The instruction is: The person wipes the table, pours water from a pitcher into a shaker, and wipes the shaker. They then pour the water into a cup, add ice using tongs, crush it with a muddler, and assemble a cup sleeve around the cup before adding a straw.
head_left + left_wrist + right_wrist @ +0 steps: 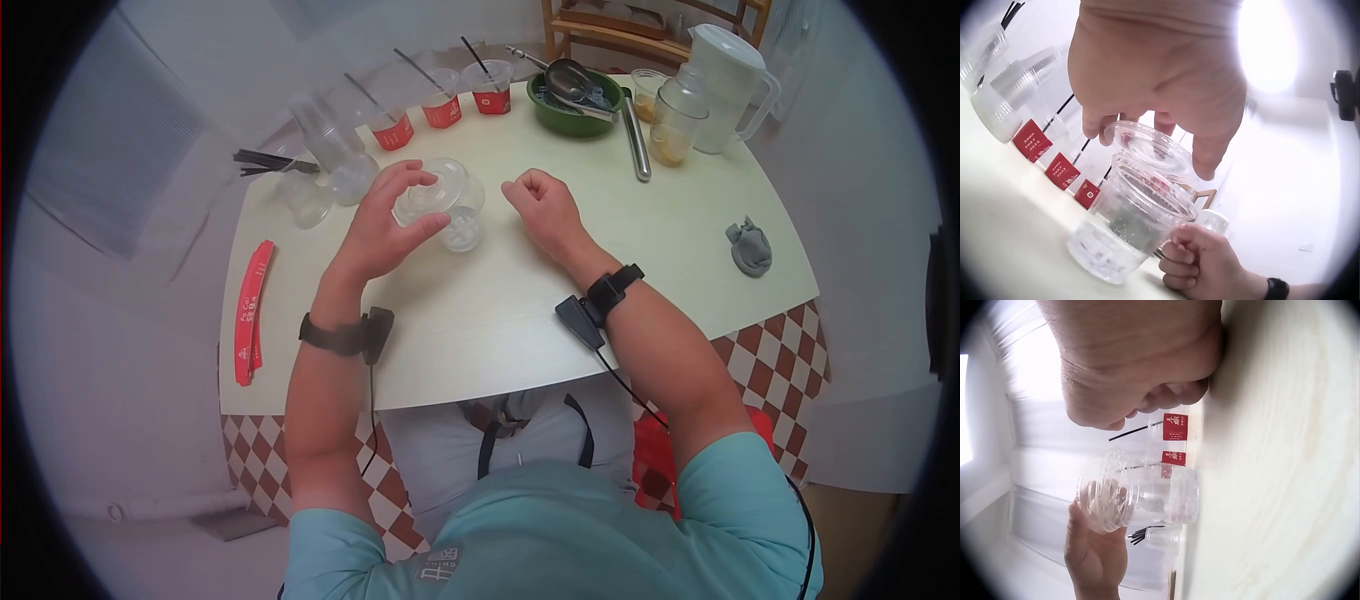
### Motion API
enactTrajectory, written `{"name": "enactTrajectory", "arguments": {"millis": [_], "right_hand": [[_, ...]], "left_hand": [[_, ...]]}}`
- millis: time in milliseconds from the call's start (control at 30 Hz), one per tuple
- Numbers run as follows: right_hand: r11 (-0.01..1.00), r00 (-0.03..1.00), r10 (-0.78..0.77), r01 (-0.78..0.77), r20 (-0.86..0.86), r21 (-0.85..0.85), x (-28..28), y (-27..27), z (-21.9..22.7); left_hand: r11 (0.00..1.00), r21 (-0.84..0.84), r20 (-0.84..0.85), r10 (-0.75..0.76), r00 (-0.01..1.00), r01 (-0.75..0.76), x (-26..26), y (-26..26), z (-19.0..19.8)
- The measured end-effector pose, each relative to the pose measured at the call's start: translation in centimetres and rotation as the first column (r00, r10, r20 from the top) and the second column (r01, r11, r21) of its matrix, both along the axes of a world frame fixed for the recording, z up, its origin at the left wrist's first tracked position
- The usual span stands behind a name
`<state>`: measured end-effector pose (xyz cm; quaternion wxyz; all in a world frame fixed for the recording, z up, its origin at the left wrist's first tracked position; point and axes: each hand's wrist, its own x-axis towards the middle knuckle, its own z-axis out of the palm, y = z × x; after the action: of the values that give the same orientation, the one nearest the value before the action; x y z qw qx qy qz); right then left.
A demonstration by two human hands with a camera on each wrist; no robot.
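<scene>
My left hand [383, 228] holds a clear plastic lid [1154, 150] between its fingertips and thumb. The lid sits tilted over the mouth of a clear plastic cup [1125, 219], close above the rim. Clear contents show low in the cup, which stands upright on the table. To the cup's right, my right hand [548, 215] is curled into a fist with nothing visible in it. In the right wrist view a gap separates this fist from the cup [1182, 497].
Three red-labelled cups with black straws, including a near one [392, 132], line the back. Stacked clear cups [325, 135] and black straws [270, 162] stand left. Red paper strips [252, 310] lie at the left edge. Right: a green basin [572, 122], jar [678, 115], pitcher [722, 95], grey cloth [750, 250].
</scene>
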<state>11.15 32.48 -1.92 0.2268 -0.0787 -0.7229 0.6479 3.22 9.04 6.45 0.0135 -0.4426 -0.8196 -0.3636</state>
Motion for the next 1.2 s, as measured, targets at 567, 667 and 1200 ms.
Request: {"name": "enactTrajectory", "arguments": {"millis": [567, 667, 1200], "right_hand": [[0.934, 0.932, 0.353, -0.355, 0.080, 0.024, 1.5, -1.1, 2.0], [0.933, 0.925, 0.360, -0.357, 0.124, -0.047, 1.4, -1.1, 2.0], [0.942, 0.943, 0.332, -0.333, 0.023, 0.038, 1.2, -1.3, 1.0]], "left_hand": [[0.980, 0.199, 0.404, -0.076, 0.912, -0.007, 0.3, 1.2, -4.1], [0.906, 0.423, 0.572, -0.287, 0.769, 0.025, 0.7, 1.2, -4.0], [0.913, 0.386, 0.540, -0.343, 0.768, 0.136, 0.3, 0.8, -5.3]]}}
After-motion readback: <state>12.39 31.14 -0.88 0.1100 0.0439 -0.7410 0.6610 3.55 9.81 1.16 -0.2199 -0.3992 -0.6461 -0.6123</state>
